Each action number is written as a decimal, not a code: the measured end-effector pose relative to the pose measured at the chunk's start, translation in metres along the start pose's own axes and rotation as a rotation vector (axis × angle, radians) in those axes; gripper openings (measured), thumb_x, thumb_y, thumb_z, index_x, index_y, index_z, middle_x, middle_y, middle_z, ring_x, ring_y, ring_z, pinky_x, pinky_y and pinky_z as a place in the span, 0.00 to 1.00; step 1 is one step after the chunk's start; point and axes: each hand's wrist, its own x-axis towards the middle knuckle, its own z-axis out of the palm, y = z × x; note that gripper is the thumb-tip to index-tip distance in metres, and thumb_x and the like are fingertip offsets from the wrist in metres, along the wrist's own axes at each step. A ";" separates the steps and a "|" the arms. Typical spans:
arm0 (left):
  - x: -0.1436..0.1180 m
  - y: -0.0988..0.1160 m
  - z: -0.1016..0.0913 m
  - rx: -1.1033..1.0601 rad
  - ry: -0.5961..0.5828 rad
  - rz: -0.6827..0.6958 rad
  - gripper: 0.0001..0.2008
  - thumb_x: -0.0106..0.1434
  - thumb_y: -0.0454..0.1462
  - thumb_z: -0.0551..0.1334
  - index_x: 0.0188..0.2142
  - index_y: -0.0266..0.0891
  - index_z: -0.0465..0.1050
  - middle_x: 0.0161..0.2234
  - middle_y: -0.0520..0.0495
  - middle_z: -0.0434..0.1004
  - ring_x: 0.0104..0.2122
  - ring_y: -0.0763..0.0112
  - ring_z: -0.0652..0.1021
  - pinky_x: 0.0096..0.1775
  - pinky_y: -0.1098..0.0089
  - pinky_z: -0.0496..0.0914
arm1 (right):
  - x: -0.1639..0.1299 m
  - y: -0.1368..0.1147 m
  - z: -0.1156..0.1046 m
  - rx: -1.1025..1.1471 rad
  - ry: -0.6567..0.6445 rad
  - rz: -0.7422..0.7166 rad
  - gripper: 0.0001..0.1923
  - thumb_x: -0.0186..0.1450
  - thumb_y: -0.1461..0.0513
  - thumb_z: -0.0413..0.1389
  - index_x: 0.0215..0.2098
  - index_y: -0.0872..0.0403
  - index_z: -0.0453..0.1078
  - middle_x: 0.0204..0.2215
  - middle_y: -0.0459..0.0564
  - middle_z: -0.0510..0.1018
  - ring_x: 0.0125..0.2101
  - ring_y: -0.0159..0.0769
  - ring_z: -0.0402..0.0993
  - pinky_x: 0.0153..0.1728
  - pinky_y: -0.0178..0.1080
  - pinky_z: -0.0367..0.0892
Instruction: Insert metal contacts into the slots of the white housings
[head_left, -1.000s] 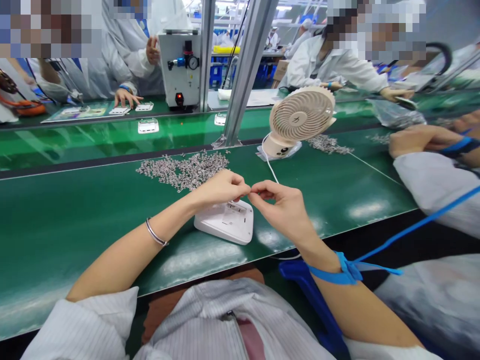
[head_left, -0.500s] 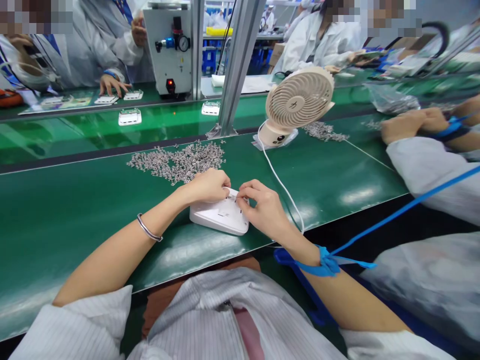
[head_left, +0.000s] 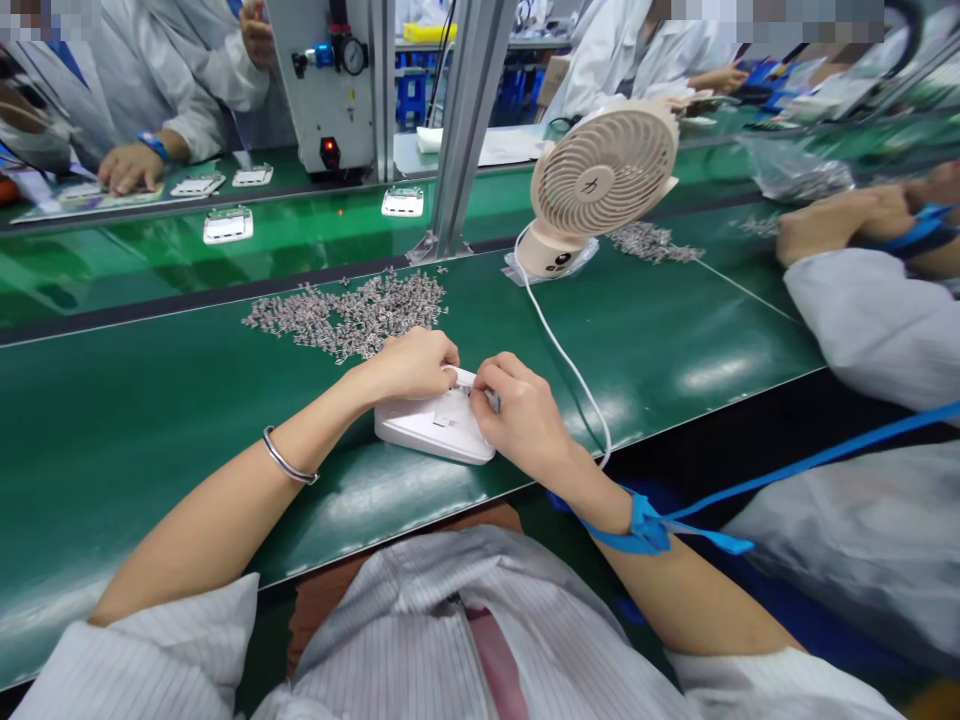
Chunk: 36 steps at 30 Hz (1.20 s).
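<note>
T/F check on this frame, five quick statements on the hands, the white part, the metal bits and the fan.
1. Both hands rest on the white housing. True: the left hand and right hand meet at its far edge.
2. The pile of small metal parts lies beyond the housing. True.
3. The fan lies flat on its grille. False: it stands upright on its base.
4. A blue strap is on the left wrist. False: it is on the right wrist; the left carries a metal bangle.
5. The fan's white cable runs left of the housing. False: it passes to its right.
</note>
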 end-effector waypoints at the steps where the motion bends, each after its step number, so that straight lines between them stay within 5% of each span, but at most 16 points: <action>1: 0.000 0.000 0.000 0.004 -0.002 -0.003 0.15 0.57 0.33 0.54 0.42 0.39 0.74 0.40 0.45 0.77 0.39 0.63 0.74 0.36 0.69 0.65 | 0.001 -0.001 0.000 -0.009 -0.011 0.001 0.09 0.56 0.71 0.47 0.23 0.54 0.63 0.27 0.53 0.69 0.29 0.38 0.66 0.29 0.38 0.63; 8: -0.002 0.008 0.003 0.067 0.027 -0.010 0.13 0.58 0.39 0.56 0.39 0.38 0.74 0.37 0.43 0.77 0.38 0.60 0.74 0.39 0.63 0.65 | 0.008 0.001 -0.003 -0.030 -0.093 0.063 0.08 0.54 0.72 0.49 0.23 0.55 0.65 0.25 0.52 0.70 0.24 0.36 0.66 0.26 0.37 0.62; 17: 0.002 0.010 0.010 0.126 0.075 -0.018 0.14 0.58 0.40 0.55 0.38 0.36 0.73 0.33 0.41 0.76 0.37 0.57 0.74 0.40 0.59 0.66 | -0.028 0.002 -0.005 0.308 0.120 0.106 0.11 0.64 0.68 0.47 0.37 0.54 0.71 0.43 0.56 0.74 0.44 0.38 0.73 0.44 0.42 0.69; 25: 0.003 0.007 0.013 0.141 0.085 -0.009 0.14 0.57 0.41 0.55 0.38 0.36 0.73 0.33 0.42 0.76 0.37 0.58 0.74 0.40 0.61 0.66 | -0.032 0.004 0.002 0.264 0.103 0.066 0.14 0.62 0.68 0.47 0.39 0.54 0.72 0.46 0.58 0.71 0.43 0.41 0.73 0.43 0.46 0.71; 31: 0.003 0.010 0.017 0.177 0.108 0.010 0.14 0.58 0.41 0.54 0.36 0.34 0.72 0.34 0.40 0.75 0.38 0.53 0.74 0.41 0.56 0.65 | -0.023 0.003 -0.003 0.196 0.066 0.002 0.11 0.61 0.68 0.47 0.33 0.56 0.72 0.41 0.59 0.72 0.38 0.40 0.72 0.39 0.44 0.70; 36: 0.002 0.008 0.012 0.162 0.060 0.001 0.13 0.56 0.38 0.56 0.38 0.36 0.73 0.34 0.43 0.76 0.37 0.59 0.74 0.37 0.64 0.65 | -0.008 0.008 0.003 0.335 0.089 0.240 0.03 0.54 0.66 0.52 0.27 0.53 0.66 0.27 0.47 0.70 0.27 0.33 0.68 0.31 0.37 0.67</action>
